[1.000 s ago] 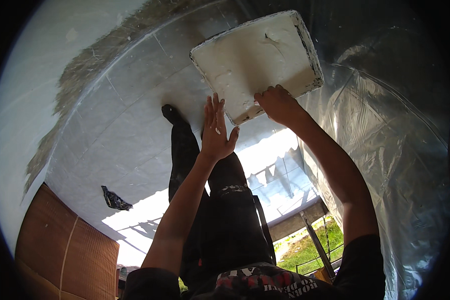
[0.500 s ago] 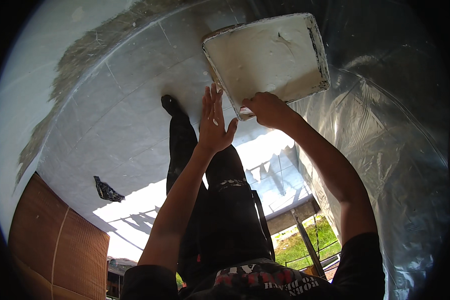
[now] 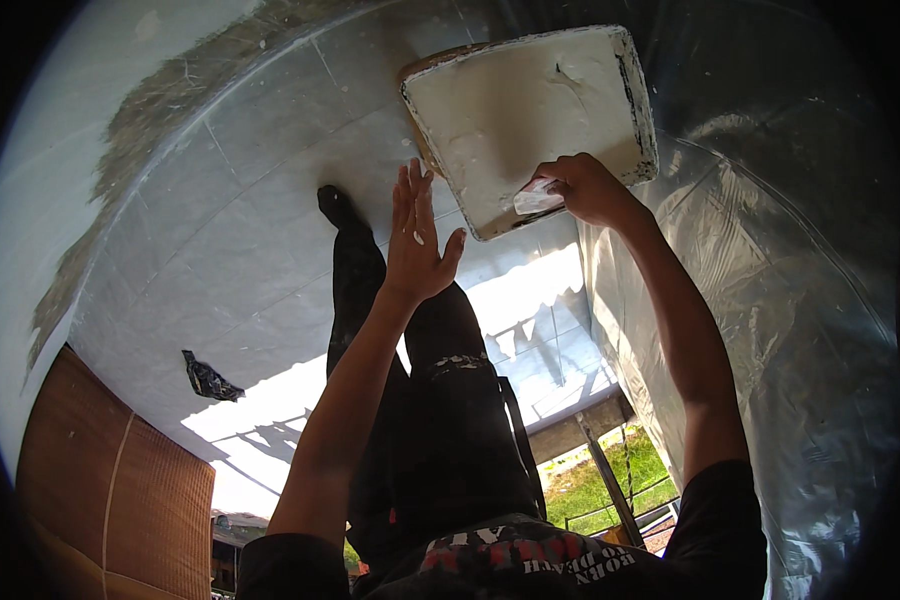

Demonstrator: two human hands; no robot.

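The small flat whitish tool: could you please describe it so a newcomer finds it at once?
Find the large white rectangular tray. By its near edge, the bare right grip holds the small flat whitish tool. Straight edges and a hint of red distinguish it from the creamy paste.

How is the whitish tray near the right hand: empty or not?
Not empty: a smooth whitish layer covers the inside of the tray. How deep it is, I cannot tell.

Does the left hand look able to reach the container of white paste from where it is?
Probably yes: the left hand is open beside the container, and nothing visible stands between them.
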